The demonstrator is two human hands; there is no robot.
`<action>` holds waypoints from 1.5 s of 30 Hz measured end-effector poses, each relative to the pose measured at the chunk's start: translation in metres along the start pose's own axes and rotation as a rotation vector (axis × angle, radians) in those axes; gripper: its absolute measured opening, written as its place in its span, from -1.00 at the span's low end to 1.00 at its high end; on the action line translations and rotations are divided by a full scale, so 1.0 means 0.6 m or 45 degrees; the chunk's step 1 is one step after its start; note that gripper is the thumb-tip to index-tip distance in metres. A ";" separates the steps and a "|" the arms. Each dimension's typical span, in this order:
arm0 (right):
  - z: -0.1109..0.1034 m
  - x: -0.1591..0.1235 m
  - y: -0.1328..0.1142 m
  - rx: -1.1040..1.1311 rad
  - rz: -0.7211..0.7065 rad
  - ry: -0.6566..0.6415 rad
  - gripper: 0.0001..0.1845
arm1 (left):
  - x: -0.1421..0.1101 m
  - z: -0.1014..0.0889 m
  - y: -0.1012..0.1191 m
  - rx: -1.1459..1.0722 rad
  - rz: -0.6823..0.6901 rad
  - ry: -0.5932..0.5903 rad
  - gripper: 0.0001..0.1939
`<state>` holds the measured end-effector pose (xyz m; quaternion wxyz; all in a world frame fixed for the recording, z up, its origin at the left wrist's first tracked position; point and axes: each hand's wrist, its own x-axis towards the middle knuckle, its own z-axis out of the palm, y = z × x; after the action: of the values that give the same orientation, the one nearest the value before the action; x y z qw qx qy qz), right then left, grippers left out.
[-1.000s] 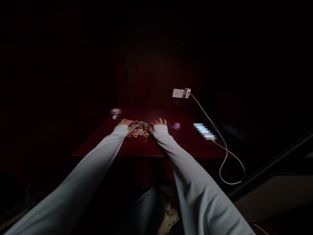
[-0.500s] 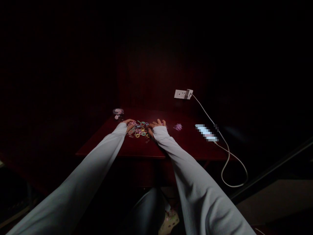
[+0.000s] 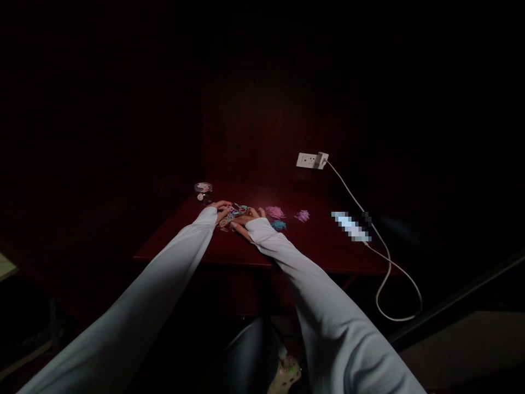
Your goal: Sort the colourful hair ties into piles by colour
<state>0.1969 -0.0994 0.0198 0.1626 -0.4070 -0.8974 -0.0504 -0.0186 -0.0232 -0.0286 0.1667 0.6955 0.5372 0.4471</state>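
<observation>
A mixed pile of small colourful elastic loops, which look like hair ties (image 3: 225, 222), lies on the dark red table (image 3: 180, 241). At its left edge my left hand (image 3: 221, 207) rests with fingers stretched out and thumb apart. Over the pile's right side my right hand (image 3: 249, 220) is spread, its fingers apart and covering part of the loops. Just right of that hand lie a pink heap of bands (image 3: 275, 212) and a smaller blue heap (image 3: 279, 225). Farther right is a purple heap (image 3: 302, 215). No band shows clearly gripped in either hand.
A clear round container (image 3: 203, 189) with pink items stands at the table's back left. To the right lies a blurred-out phone-like device (image 3: 349, 226), joined by a white cable (image 3: 383, 254) to a charger in the wall socket (image 3: 309, 160).
My right hand has moved left across the mixed pile, uncovering the pink and blue heaps. My left hand stays by the pile's left edge. The whole view has shifted slightly.
</observation>
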 end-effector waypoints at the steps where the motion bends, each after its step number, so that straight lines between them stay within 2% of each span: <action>1: 0.000 0.001 0.001 0.004 0.006 -0.009 -0.55 | 0.000 0.002 -0.002 0.011 -0.005 0.007 -0.66; 6: -0.008 0.006 0.007 -0.020 0.061 0.008 -0.55 | 0.000 0.005 -0.006 0.143 -0.041 0.025 -0.63; 11: -0.021 0.011 0.010 0.069 0.192 0.075 -0.68 | -0.001 -0.005 0.005 0.417 -0.095 -0.005 -0.64; 16: -0.025 0.022 0.011 0.044 0.309 0.127 -0.72 | -0.010 -0.008 0.013 0.487 -0.033 0.000 -0.58; 21: -0.012 0.037 0.008 -0.020 0.349 0.077 -0.73 | -0.012 -0.008 0.015 0.367 0.085 -0.095 -0.55; 24: -0.003 0.042 0.005 0.001 0.346 0.064 -0.73 | -0.008 -0.009 0.015 0.203 0.061 -0.140 -0.61; 27: 0.001 0.043 0.003 0.025 0.342 0.049 -0.74 | -0.005 -0.009 0.015 0.109 -0.029 -0.107 -0.62; 33: 0.001 0.043 0.003 0.002 0.364 0.036 -0.72 | -0.005 -0.007 0.016 0.156 -0.083 -0.021 -0.69; 39: 0.010 0.054 -0.001 0.008 0.440 0.052 -0.68 | -0.006 -0.002 0.017 0.137 -0.091 -0.002 -0.70; 45: 0.020 0.067 -0.010 0.014 0.428 0.036 -0.72 | -0.002 0.008 0.000 0.102 -0.037 0.019 -0.71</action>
<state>0.1646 -0.0722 0.0221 0.1836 -0.5497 -0.8146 -0.0235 -0.0149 -0.0230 -0.0317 0.1411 0.6905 0.5659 0.4279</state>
